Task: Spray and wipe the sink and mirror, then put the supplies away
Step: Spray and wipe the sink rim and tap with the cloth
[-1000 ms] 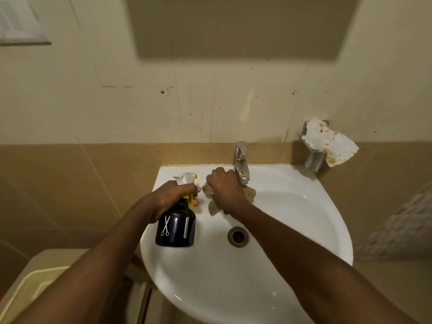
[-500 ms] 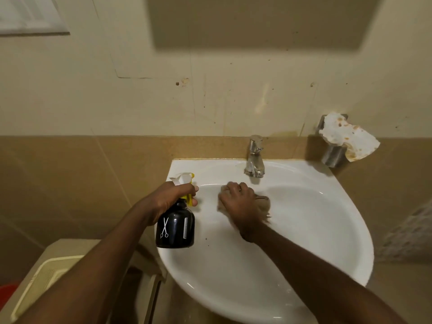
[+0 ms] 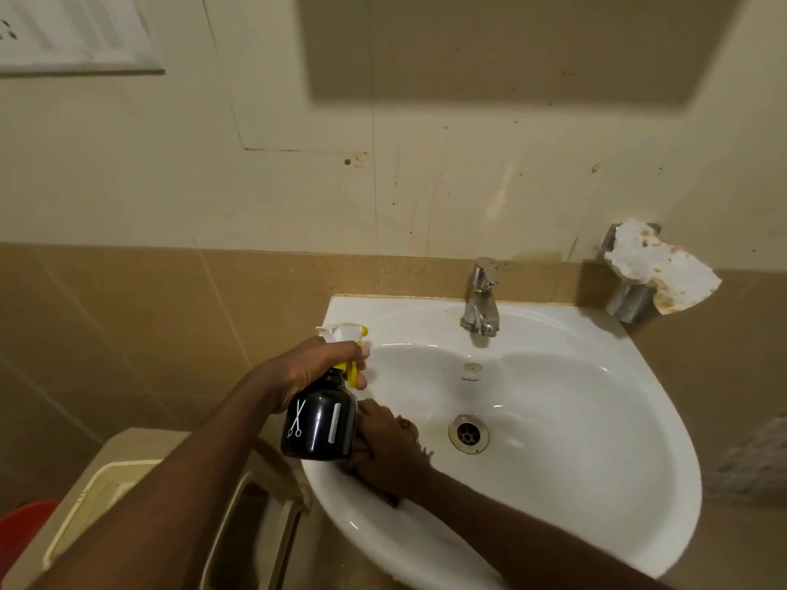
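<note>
Since the earlier frames the right hand (image 3: 385, 447) has travelled from the area below the tap down to the near-left slope of the white ceramic corner sink (image 3: 596, 440), just left of the round metal drain (image 3: 468, 433). The hand presses a brownish wiping cloth (image 3: 408, 427) against the basin wall; the cloth is mostly hidden under the hand, and whether the fingers curl round it or lie flat on it cannot be told. The left hand (image 3: 313, 370) remains above the sink's left rim, fingers wrapped round the neck of the black spray bottle with white-and-yellow trigger head (image 3: 319, 425); the bottle hangs upright, partly covering the right hand. The chrome single-lever tap (image 3: 481, 298) stands at the back rim of the sink, well apart from both hands. A metal wall holder carrying a stained white scrap of paper (image 3: 664, 268) sits on the wall to the right of the tap. A beige plastic bin (image 3: 140, 504) stands below left of the sink.
</note>
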